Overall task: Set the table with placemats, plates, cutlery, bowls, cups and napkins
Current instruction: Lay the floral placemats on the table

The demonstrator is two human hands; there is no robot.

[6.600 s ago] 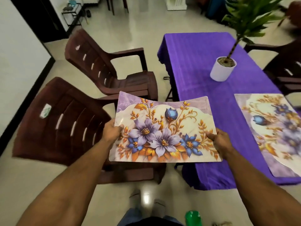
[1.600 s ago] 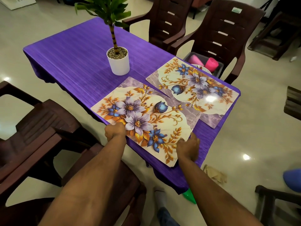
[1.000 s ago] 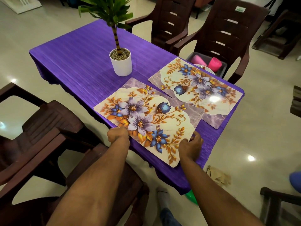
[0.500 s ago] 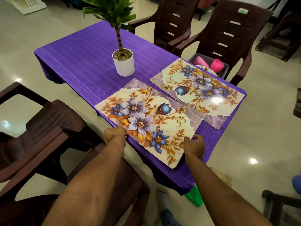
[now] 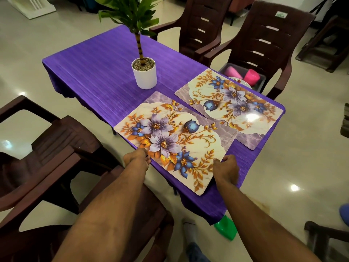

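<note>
Both hands at the near placemat's edges

Left hand and right hand pinch the near placemat, flat on the purple table, overhanging its edge; far placemat at 2 o'clock, just apart.

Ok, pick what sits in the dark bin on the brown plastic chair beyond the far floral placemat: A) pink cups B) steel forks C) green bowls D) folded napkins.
A: two pink plastic cups show in the dark bin on the brown plastic chair behind the far floral placemat.
</note>
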